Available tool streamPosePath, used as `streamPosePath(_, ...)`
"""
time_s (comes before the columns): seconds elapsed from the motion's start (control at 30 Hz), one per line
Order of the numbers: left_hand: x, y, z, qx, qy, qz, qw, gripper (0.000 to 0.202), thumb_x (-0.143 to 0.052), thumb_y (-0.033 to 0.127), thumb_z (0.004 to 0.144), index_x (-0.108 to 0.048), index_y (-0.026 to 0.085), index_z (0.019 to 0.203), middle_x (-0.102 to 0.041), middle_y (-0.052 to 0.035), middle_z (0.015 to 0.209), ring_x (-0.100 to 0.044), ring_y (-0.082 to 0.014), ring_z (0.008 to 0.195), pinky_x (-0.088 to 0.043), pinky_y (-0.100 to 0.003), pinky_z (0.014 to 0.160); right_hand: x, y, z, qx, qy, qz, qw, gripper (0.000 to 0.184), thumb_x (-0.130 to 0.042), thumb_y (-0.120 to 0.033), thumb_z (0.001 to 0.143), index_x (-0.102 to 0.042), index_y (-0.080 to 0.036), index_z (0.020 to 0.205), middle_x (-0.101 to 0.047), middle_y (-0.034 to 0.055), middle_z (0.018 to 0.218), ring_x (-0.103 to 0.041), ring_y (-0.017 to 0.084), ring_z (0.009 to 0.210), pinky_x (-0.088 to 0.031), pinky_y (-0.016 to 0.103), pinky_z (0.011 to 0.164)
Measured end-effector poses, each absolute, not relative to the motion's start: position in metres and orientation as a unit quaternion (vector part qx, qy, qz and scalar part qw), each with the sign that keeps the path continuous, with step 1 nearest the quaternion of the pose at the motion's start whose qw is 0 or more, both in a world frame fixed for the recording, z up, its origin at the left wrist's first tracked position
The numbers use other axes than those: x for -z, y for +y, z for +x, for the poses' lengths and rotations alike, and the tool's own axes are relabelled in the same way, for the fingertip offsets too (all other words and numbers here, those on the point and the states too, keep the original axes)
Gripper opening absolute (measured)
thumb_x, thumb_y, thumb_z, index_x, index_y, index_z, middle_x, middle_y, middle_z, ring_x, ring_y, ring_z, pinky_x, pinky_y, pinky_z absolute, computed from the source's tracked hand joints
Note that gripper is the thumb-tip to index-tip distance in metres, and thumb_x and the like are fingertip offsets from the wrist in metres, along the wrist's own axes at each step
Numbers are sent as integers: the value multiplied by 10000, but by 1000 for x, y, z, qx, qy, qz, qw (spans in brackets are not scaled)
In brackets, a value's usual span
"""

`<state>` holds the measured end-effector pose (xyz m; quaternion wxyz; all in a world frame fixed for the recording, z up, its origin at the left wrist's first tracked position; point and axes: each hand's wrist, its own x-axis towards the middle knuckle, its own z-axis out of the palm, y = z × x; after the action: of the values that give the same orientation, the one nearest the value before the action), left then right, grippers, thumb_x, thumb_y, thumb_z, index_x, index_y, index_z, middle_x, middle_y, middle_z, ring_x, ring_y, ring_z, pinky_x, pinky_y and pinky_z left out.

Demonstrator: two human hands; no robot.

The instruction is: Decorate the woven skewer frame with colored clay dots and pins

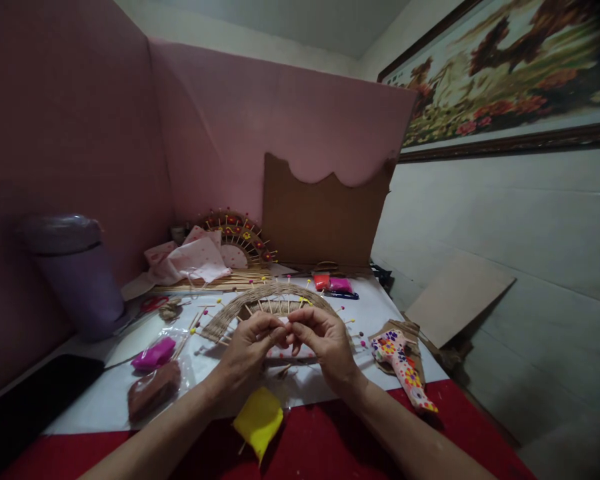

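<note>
Pink boards (280, 120) back the table (100, 400). Left hand (247, 350) and right hand (325, 347) meet over it, both grips pinched tight, contents hidden. Arch (275, 293) lies flat just behind them; yellow clay (259, 419) sits nearest, likely placed within easy reach.

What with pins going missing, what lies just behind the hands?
A woven straw arch with bead-tipped sticks lies on the white sheet. The left hand and right hand cover its lower middle, so whatever lies there cannot be seen.
</note>
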<state>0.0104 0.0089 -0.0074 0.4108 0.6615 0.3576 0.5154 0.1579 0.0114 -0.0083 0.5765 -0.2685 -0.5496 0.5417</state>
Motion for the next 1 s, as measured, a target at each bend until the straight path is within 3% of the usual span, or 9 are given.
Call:
streamPosePath(0.7,24,14,6,-497,391,710,309,75,-629,243,750,-670,196,708,-516,-19,763,-516,-148,722,-442,-262,611,13,8,154,-490,-601,-310,549,205,-711,-238,668,-519,-183,717,-530,-52,597,-512,95,516,-429,207,466)
streamPosePath(0.87,21,11,5,-495,396,715,295,46,-633,202,738,-669,189,713,-518,-19,768,-507,-146,728,-430,-254,611,17,7,155,-402,-656,-330,547,144,-648,-142,696,-558,-181,801,-535,-34,649,-510,107,576,-440,224,517)
streamPosePath(1.0,15,6,7,-498,408,701,307,85,-646,213,729,-664,177,654,-513,-15,743,-507,-142,712,-422,-249,602,15,5,156,-385,-674,-345,528,146,-652,-141,700,-515,-184,729,-504,-42,627,-480,100,553,-408,211,486)
